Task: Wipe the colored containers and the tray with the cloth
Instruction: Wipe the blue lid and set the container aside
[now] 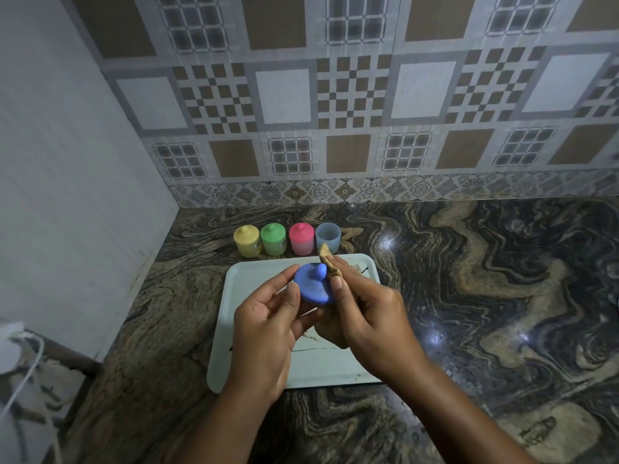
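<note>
Above the white tray (244, 296), the left hand (264, 329) pinches the blue lid (310, 286) by its rim while the right hand (365, 313) grips the bunched cloth (325, 254) against it — seemingly light, stiff, slick plastic, best held at rim or knob.

Swirly brown-and-black stone counter (485, 296), with a few bright light glints (388, 243) toward the right. Far side is a patterned brown-grey tile wall (335, 95), plain white wall (67, 162) on the left, white cable (30, 360) near left.
</note>
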A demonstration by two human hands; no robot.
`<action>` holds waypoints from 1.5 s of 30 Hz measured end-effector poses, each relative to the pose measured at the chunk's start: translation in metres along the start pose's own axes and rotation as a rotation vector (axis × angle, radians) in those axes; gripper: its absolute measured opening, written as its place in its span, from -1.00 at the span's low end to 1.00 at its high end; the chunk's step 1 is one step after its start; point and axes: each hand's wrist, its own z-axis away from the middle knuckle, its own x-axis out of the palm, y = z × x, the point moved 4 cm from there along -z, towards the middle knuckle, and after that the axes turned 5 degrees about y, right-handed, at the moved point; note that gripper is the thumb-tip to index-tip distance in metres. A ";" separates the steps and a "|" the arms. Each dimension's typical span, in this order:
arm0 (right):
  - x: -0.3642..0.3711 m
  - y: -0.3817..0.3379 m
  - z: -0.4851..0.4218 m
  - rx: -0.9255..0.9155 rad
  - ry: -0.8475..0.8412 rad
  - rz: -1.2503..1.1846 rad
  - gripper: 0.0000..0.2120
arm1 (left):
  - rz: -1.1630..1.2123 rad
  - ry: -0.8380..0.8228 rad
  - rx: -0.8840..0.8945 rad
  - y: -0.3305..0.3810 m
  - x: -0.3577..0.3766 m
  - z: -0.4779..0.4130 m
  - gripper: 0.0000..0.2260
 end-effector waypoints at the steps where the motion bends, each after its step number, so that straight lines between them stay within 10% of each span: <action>1: 0.001 0.000 -0.001 0.000 0.002 0.003 -0.65 | -0.020 -0.012 0.025 0.000 0.002 0.002 -0.65; 29: 0.007 0.004 -0.006 0.008 0.004 -0.003 -0.67 | 0.068 0.063 -0.012 -0.004 -0.002 -0.007 -0.57; 45: 0.006 0.006 -0.003 -0.048 0.016 0.025 -0.68 | -0.039 -0.175 -0.016 0.007 -0.004 -0.004 -0.52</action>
